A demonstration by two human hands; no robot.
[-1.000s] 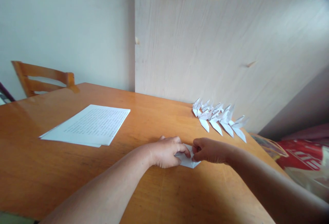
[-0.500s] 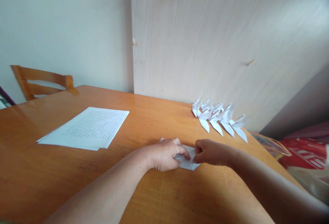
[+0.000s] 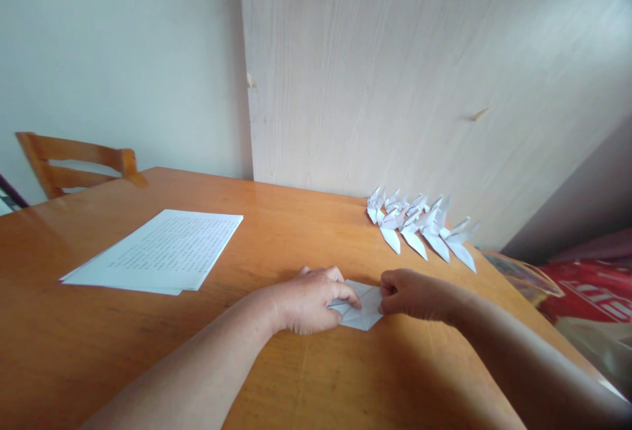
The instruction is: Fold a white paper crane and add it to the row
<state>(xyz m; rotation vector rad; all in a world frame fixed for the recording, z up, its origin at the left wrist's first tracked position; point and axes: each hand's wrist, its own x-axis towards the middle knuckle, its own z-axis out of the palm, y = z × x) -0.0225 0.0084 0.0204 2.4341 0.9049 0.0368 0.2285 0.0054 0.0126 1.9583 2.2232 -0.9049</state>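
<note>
A small folded piece of white paper (image 3: 363, 310) lies flat on the orange wooden table (image 3: 74, 338). My left hand (image 3: 309, 298) rests on its left part, fingers curled and pressing the paper down. My right hand (image 3: 412, 293) pinches the paper's right edge with fingers closed. Behind them, near the wall, a row of several finished folded paper shapes (image 3: 419, 226) lies on the table.
A stack of printed white sheets (image 3: 160, 251) lies on the left of the table. A wooden chair (image 3: 74, 160) stands at the far left. A pale wooden panel (image 3: 395, 74) rises behind the table. Red patterned fabric (image 3: 587, 295) lies off the right edge.
My right hand has slid slightly to the right along the paper, uncovering more of it. The left hand stays pressed on it. The view has shifted a little.
</note>
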